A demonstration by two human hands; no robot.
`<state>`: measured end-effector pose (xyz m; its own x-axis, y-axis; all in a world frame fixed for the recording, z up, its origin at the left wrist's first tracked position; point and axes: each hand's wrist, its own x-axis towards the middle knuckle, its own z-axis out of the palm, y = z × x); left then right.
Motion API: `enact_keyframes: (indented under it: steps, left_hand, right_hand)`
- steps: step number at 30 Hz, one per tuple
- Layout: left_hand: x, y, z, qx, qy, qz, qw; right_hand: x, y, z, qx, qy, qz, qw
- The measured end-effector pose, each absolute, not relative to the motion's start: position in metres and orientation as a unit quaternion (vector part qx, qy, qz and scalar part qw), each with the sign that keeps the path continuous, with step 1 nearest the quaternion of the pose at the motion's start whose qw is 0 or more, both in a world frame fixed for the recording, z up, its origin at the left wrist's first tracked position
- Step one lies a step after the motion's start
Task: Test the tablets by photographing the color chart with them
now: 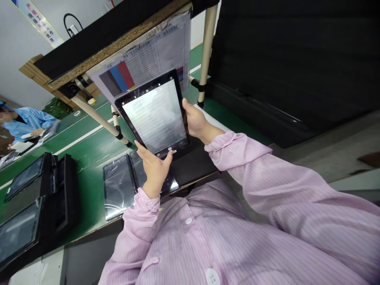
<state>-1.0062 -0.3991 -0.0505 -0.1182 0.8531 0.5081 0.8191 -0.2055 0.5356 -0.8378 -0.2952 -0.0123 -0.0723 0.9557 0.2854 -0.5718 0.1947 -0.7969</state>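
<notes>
Both hands hold up a lit tablet (154,113), tilted, above the green bench (89,146). The left hand (154,168) clasps its lower edge at 6 o'clock, thumb pressed on the front bezel, the other fingers hidden behind it. The right hand (196,120) grips the edge at 3 o'clock, thumb along the rim, fingers again out of sight behind. The screen shows pale, washed-out content too blurred to read. At 12 o'clock behind it hangs a colour chart sheet (142,59), partly covered by the tablet. At 7 o'clock, two wrapped tablets (118,190) lie flat on the bench, one partly hidden by the left wrist. At 9 o'clock, dark trays (29,206) are cut off by the frame edge.
</notes>
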Motion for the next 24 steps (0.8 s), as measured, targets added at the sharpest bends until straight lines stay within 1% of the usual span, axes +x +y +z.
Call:
enact_keyframes:
  steps: [17, 24]
  left_hand:
    - [-1.009, -0.407, -0.053, 0.659, 0.633, 0.407, 0.007]
    - [-1.014, -0.412, -0.053, 0.652, 0.626, 0.427, 0.022]
  right_hand:
    - [-0.842, -0.304, -0.011, -0.216, -0.43, 0.607, 0.633]
    - [-0.845, -0.312, -0.005, -0.219, -0.437, 0.6, 0.633]
